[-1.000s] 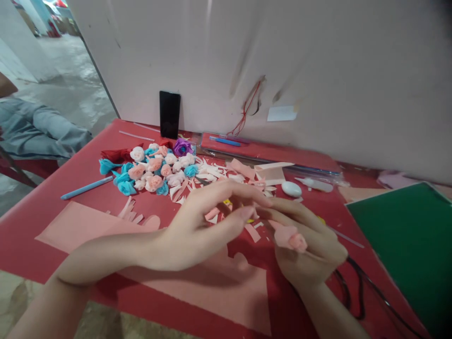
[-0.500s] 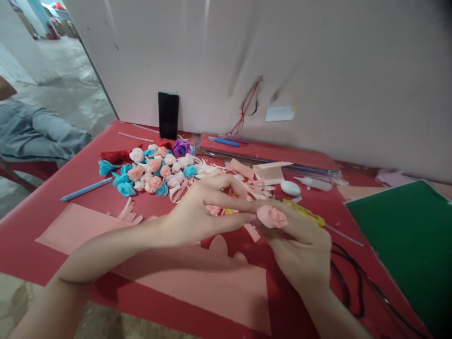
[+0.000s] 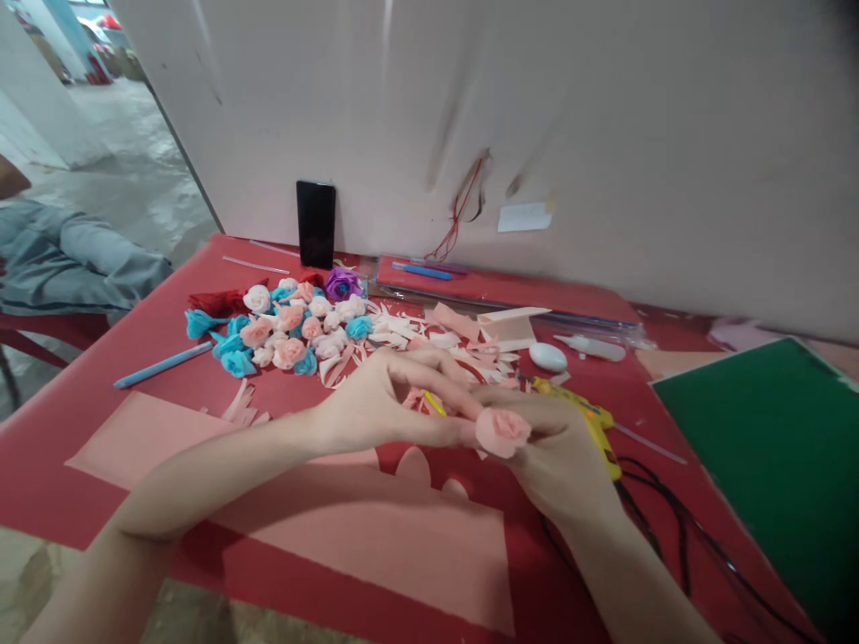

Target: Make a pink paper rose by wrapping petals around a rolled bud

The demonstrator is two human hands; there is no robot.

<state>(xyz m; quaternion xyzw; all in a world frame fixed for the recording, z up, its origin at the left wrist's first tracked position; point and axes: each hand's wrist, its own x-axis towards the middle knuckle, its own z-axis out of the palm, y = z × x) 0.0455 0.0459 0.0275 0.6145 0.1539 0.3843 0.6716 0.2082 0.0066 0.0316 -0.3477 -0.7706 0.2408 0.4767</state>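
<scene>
A small pink paper rose point(image 3: 503, 432) is held above the table between my two hands. My left hand point(image 3: 366, 402) pinches its left side, thumb and forefinger against the petals. My right hand point(image 3: 570, 470) closes around its base from the right; those fingertips are mostly hidden behind the flower. Below lies a pink paper sheet point(image 3: 403, 546), with loose cut petals point(image 3: 412, 467) at its upper edge. Just past my right hand rests a yellow glue gun point(image 3: 608, 420), a glue stick at its rear and its black cord trailing right.
Finished paper roses point(image 3: 290, 351) are heaped at the back left, beside paper scraps point(image 3: 403, 326). A phone point(image 3: 316, 224) leans on the wall. A blue pen point(image 3: 163, 365), a white oval object point(image 3: 548, 357) and a green board point(image 3: 765, 447) lie around. A seated person's leg point(image 3: 80, 255) shows at left.
Both hands have shifted slightly down and left with the rose, which is turned a little. More of the glue gun now shows beside my right hand.
</scene>
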